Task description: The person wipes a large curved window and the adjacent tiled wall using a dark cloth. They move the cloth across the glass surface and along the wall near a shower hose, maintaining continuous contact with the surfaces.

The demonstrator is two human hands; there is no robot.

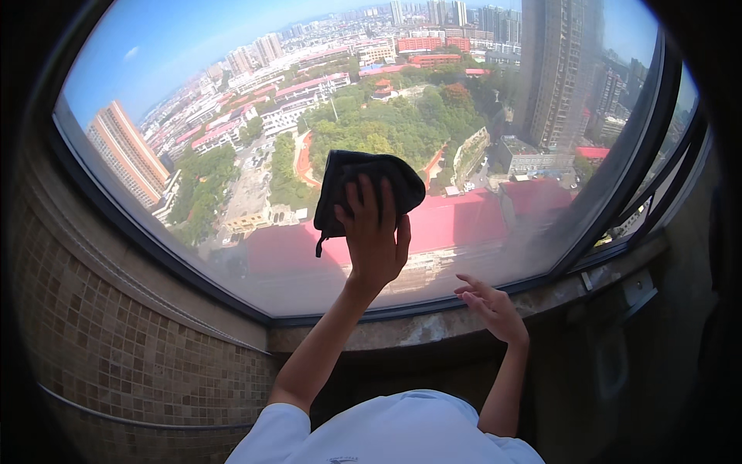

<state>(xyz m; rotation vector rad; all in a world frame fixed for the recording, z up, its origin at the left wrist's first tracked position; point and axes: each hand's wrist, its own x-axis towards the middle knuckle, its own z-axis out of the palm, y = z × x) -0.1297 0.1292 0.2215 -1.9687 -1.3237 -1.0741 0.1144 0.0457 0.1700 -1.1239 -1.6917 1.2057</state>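
Observation:
A dark grey folded cloth (403, 182) lies against the large window pane (533, 240), with a small loop hanging from its lower left corner. My left hand (376, 240) holds it flat to the glass, fingers spread over the cloth and arm stretched upward. Lower and to the right, my right hand (495, 311) hovers near the bottom of the window, just above the sill. Its fingers are apart and nothing is in them. Haze and smears show on the lower and right parts of the glass.
A dark frame (185, 251) surrounds the pane, with a narrower window section at the right. Below runs a stone sill (421, 329) with a whitish patch. Brown mosaic tiles (116, 332) cover the left wall. Buildings and trees are visible far below outside.

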